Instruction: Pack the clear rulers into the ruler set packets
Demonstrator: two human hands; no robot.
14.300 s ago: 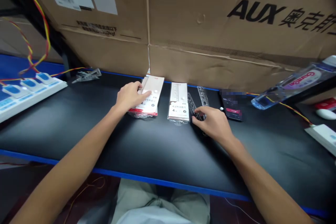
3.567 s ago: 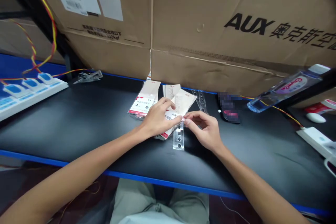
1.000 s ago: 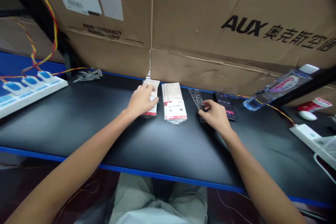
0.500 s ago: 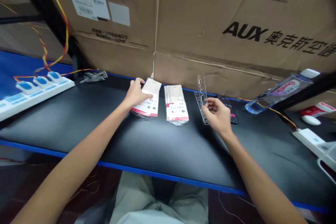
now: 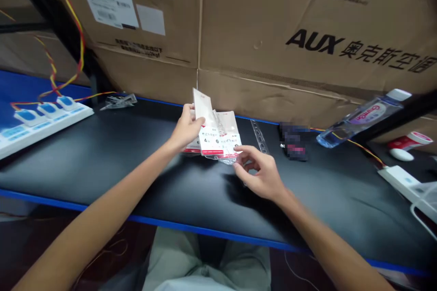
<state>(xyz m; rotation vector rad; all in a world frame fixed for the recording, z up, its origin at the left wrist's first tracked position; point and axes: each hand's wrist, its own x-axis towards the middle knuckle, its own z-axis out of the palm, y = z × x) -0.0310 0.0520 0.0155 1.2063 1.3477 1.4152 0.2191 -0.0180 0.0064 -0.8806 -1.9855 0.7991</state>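
Observation:
A white-and-red packet (image 5: 208,134) in a clear sleeve stands tilted up, pinched by my left hand (image 5: 187,129) between thumb and fingers. Behind its lower left, the red edge of another packet (image 5: 192,149) shows. To its right lies a second white packet (image 5: 229,120), partly covered. My right hand (image 5: 261,173) is curled at this packet's lower right corner. It seems to pinch a clear ruler (image 5: 220,122) slanting across the packet, though most of the ruler is hard to make out. Another clear ruler (image 5: 260,136) with cut-outs lies on the table to the right.
A phone (image 5: 293,141), partly pixelated, lies right of the ruler. Further right are a leaning water bottle (image 5: 363,118) and a power strip (image 5: 408,184). At left sit another power strip (image 5: 44,125) and clear plastic pieces (image 5: 119,101). A large cardboard box (image 5: 239,54) stands behind the table.
My left hand has raised a packet and moved it right, overlapping the second packet. My right hand has moved left from the rulers to the packets, and only one ruler remains beside the phone.

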